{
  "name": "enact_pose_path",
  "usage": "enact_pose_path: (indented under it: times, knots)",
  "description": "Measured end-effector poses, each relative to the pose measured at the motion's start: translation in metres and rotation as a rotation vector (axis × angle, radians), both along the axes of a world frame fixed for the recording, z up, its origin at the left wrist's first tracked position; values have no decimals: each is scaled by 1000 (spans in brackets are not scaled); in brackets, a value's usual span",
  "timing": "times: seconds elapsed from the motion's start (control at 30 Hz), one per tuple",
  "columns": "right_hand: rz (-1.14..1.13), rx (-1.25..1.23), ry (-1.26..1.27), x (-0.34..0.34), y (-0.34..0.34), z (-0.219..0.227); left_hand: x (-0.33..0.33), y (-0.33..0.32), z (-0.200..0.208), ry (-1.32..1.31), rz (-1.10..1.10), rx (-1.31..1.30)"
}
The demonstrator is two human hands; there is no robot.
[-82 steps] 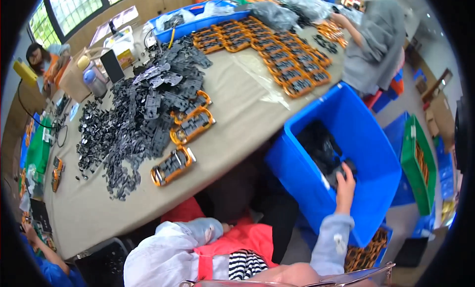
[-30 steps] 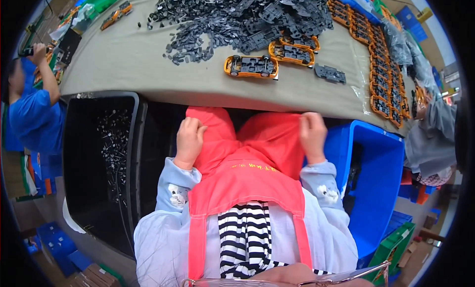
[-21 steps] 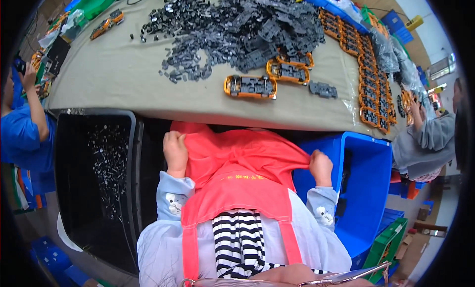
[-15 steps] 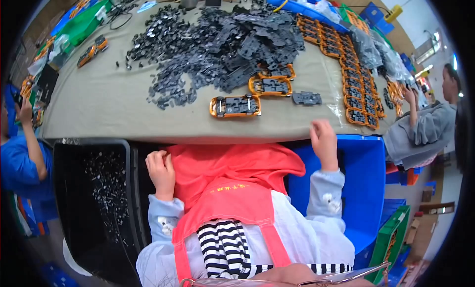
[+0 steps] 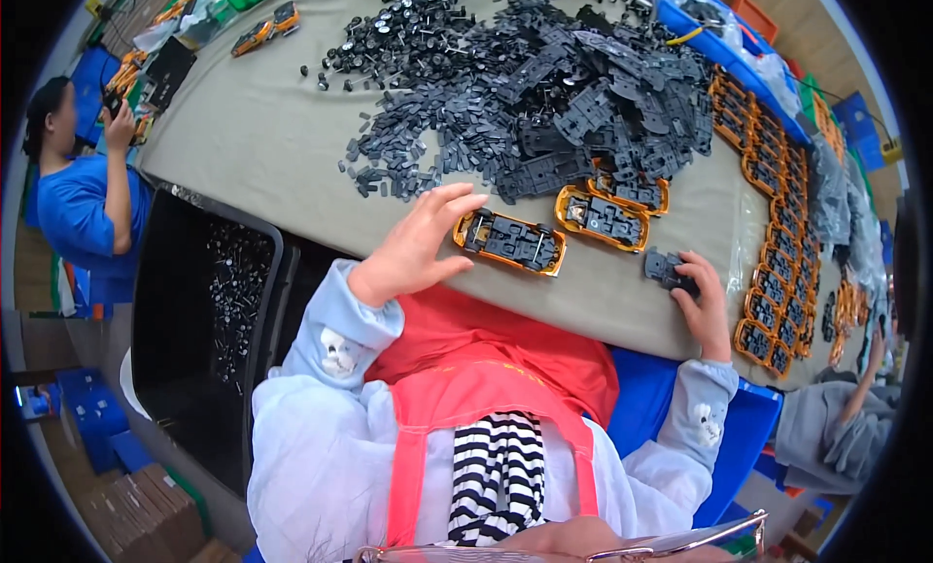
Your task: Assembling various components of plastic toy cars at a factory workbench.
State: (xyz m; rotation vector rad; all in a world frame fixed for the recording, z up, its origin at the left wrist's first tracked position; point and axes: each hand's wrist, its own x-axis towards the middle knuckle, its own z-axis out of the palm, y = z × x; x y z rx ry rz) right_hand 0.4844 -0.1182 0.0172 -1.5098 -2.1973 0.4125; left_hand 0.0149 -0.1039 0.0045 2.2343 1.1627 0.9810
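My left hand (image 5: 416, 244) hovers with fingers spread at the table's near edge, its fingertips just left of an orange toy car body (image 5: 509, 242) lying upside down with a black chassis in it. My right hand (image 5: 702, 296) rests on the table with its fingers on a small black plastic part (image 5: 666, 268). A second orange car body (image 5: 603, 216) lies between the two, a little farther back. A third one (image 5: 633, 188) sits against the big heap of black plastic chassis parts (image 5: 544, 97) across the table's middle.
Rows of orange car bodies (image 5: 777, 213) run down the table's right side. A black bin (image 5: 209, 301) with small parts stands at my left, a blue bin (image 5: 739, 446) at my right. A person in blue (image 5: 83, 199) sits at left; another in grey (image 5: 826, 437) at right.
The view swung from the blue bin back to the table. Both hands rose from my lap and apron onto the table edge, the right one reaching the black part.
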Motion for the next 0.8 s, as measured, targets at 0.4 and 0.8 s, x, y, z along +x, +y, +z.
enact_pose_path:
  times: [0.4, 0.8]
  knots:
    - [154, 106, 202, -146, 3, 52, -19, 26, -21, -133, -184, -117]
    - [582, 154, -143, -272, 42, 38, -44, 5, -36, -225, -81, -106]
